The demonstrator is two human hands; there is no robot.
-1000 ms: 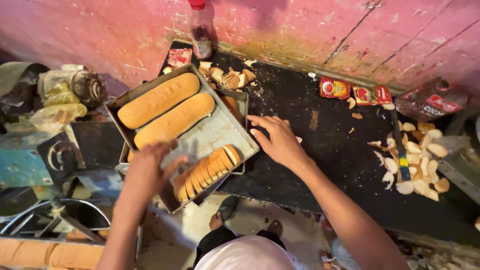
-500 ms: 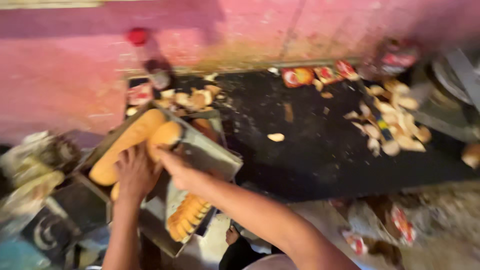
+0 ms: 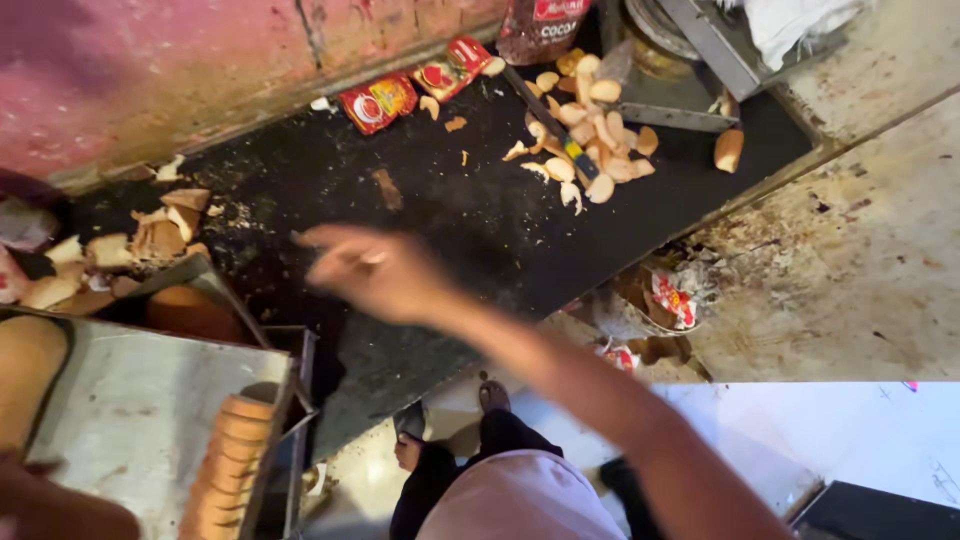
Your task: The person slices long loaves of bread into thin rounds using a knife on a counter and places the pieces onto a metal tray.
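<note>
My right hand (image 3: 375, 270) hovers blurred over the black counter (image 3: 450, 220), fingers spread, holding nothing. My left hand (image 3: 40, 500) shows only partly at the bottom left corner, over the metal tray (image 3: 140, 420); its fingers are cut off by the frame edge. On the tray lies a whole long bread loaf (image 3: 25, 375) at the left and a sliced loaf (image 3: 225, 460) along the right rim. Another brown loaf (image 3: 190, 310) sits just behind the tray.
Bread end pieces (image 3: 590, 130) and a knife (image 3: 560, 130) lie at the counter's back right. Red snack packets (image 3: 410, 85) rest by the pink wall (image 3: 150, 70). More bread scraps (image 3: 150, 230) pile at left. A concrete ledge (image 3: 850, 250) lies right.
The view has swung right. My right hand has left the loaves on the tray and moved right over the black counter. My left hand has slid to the frame's bottom left corner.
</note>
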